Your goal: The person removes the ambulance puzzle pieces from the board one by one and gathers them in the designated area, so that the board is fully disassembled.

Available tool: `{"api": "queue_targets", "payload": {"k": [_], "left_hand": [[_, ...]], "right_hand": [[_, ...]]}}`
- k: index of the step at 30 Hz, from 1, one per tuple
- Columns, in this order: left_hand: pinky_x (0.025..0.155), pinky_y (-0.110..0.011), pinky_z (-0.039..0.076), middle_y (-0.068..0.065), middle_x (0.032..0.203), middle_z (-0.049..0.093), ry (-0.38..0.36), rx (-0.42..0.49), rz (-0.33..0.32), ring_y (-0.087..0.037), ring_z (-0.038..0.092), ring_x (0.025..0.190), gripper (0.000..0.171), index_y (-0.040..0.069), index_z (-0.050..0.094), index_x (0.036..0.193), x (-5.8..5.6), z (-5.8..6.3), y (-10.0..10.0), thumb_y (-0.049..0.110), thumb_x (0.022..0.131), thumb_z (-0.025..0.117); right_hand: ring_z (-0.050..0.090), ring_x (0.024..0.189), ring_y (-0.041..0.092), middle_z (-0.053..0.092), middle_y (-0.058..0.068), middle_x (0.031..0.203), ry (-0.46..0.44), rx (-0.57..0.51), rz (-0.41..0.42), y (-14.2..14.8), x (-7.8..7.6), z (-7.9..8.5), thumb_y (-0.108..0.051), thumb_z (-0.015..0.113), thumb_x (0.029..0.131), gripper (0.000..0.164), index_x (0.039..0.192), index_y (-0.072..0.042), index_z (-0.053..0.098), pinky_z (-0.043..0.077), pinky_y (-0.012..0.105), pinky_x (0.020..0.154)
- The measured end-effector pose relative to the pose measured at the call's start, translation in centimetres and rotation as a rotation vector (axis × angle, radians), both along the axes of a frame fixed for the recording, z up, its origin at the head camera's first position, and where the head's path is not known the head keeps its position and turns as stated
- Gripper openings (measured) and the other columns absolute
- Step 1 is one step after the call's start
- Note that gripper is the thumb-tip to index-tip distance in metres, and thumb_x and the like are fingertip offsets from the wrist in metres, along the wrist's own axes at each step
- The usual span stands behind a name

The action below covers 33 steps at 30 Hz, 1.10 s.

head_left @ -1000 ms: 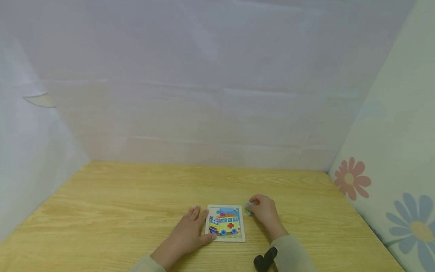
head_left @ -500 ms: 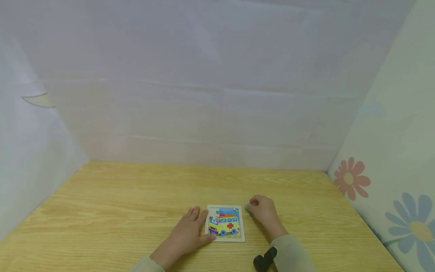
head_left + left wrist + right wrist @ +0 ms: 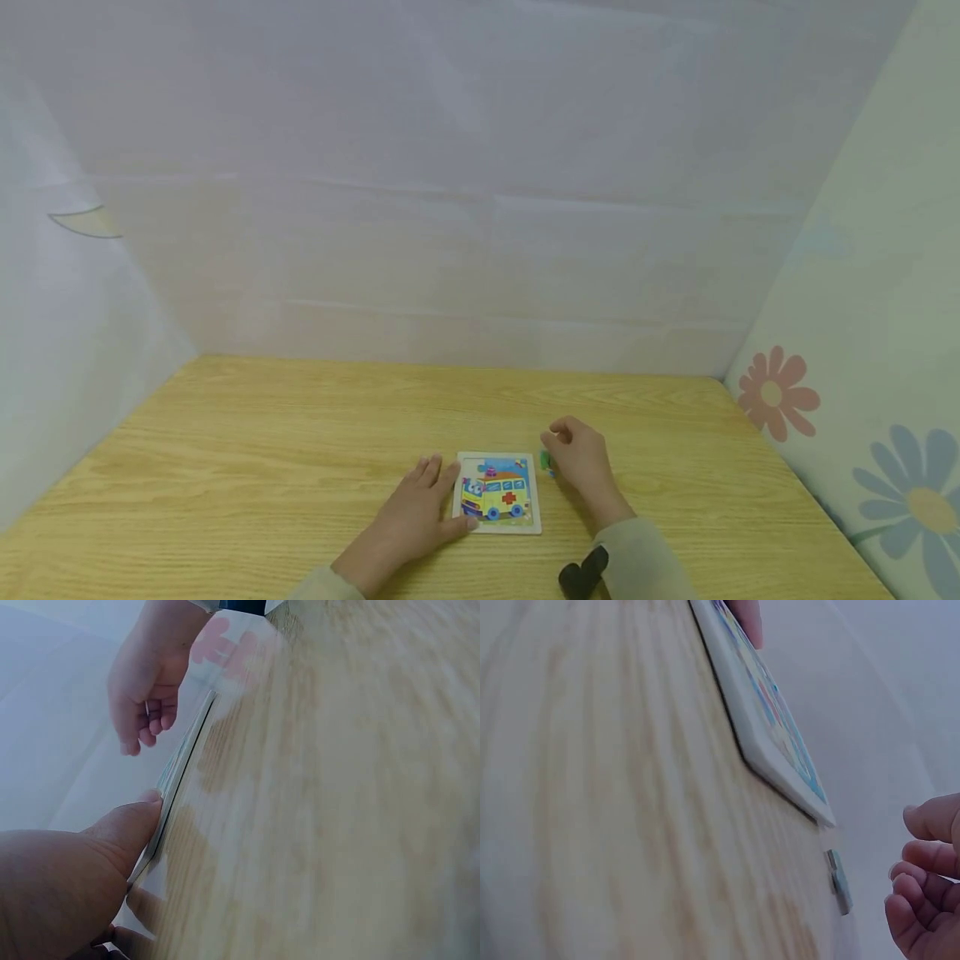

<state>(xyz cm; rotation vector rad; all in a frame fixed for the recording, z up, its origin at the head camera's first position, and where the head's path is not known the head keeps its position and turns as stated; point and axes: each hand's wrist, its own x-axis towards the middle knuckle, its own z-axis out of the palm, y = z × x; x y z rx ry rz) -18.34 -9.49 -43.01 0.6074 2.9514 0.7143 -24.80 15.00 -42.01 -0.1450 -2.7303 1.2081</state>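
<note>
A square jigsaw puzzle in a white frame (image 3: 536,527) lies on the table, showing a yellow ambulance with a red cross; its upper left corner is bare. My left hand (image 3: 412,510) rests at the frame's left side, fingers extended, with the thumb (image 3: 131,825) on the near edge. Just right of the frame lie small puzzle pieces, a green one (image 3: 545,459) among them; my right hand (image 3: 581,458) partly covers them in the head view. In the right wrist view a piece (image 3: 838,881) lies apart from my loosely bent fingers (image 3: 930,819), which hold nothing visible.
The wooden table (image 3: 300,433) extends to a pale back wall covering (image 3: 480,250). On the right stands a side panel with a red flower (image 3: 772,394) and a blue flower (image 3: 915,500). A black device (image 3: 583,575) sits at my right sleeve.
My right hand has lifted and moved slightly away from the loose pieces, so the green piece shows more. My left hand and the puzzle frame stay in place.
</note>
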Motion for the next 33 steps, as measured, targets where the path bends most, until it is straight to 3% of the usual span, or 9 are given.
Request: {"api": "queue_targets", "payload": {"k": [6, 11, 18, 22, 33], "left_hand": [[0.11, -0.055, 0.021, -0.03, 0.145, 0.027, 0.002, 0.001, -0.001, -0.047, 0.023, 0.134, 0.086, 0.003, 0.037, 0.141, -0.1, -0.1, 0.0, 0.061, 0.08, 0.057], [0.109, -0.055, 0.022, -0.03, 0.144, 0.028, 0.01, 0.0, 0.001, -0.047, 0.023, 0.134, 0.086, 0.004, 0.038, 0.141, -0.1, -0.3, 0.0, 0.062, 0.08, 0.057], [0.109, -0.056, 0.022, -0.03, 0.145, 0.028, 0.01, -0.006, 0.002, -0.046, 0.023, 0.134, 0.087, 0.004, 0.037, 0.141, -0.1, -0.3, 0.0, 0.063, 0.08, 0.056], [0.109, -0.056, 0.022, -0.03, 0.144, 0.028, 0.004, -0.004, 0.001, -0.046, 0.023, 0.134, 0.086, 0.004, 0.038, 0.141, -0.1, -0.2, 0.0, 0.062, 0.08, 0.057], [0.109, -0.056, 0.023, -0.03, 0.144, 0.028, 0.018, -0.017, -0.003, -0.047, 0.024, 0.134, 0.087, 0.003, 0.037, 0.141, -0.2, -0.3, -0.1, 0.064, 0.08, 0.055]], "right_hand": [[0.052, 0.076, 0.017, 0.06, 0.005, 0.085, 0.045, -0.071, 0.04, -1.0, 0.3, 0.6, -0.021, 0.063, 0.088, 0.025, 0.104, -0.003, 0.063, 0.047, 0.028, 0.064], [0.053, 0.079, 0.017, 0.06, 0.005, 0.087, 0.052, -0.108, 0.105, -1.8, 0.7, 0.8, -0.02, 0.063, 0.088, 0.022, 0.102, -0.003, 0.063, 0.048, 0.028, 0.069], [0.054, 0.087, 0.019, 0.061, 0.005, 0.096, 0.04, -0.065, 0.173, -2.7, 1.0, 0.7, -0.022, 0.064, 0.088, 0.023, 0.104, -0.005, 0.063, 0.05, 0.034, 0.077], [0.055, 0.094, 0.021, 0.061, 0.008, 0.102, 0.044, -0.062, 0.254, -3.1, 1.1, 0.6, -0.021, 0.064, 0.088, 0.025, 0.106, -0.004, 0.063, 0.05, 0.039, 0.084], [0.054, 0.094, 0.022, 0.059, 0.01, 0.106, 0.055, 0.033, 0.462, -3.9, 1.3, 0.2, -0.02, 0.063, 0.089, 0.027, 0.111, -0.005, 0.061, 0.049, 0.041, 0.082]]}}
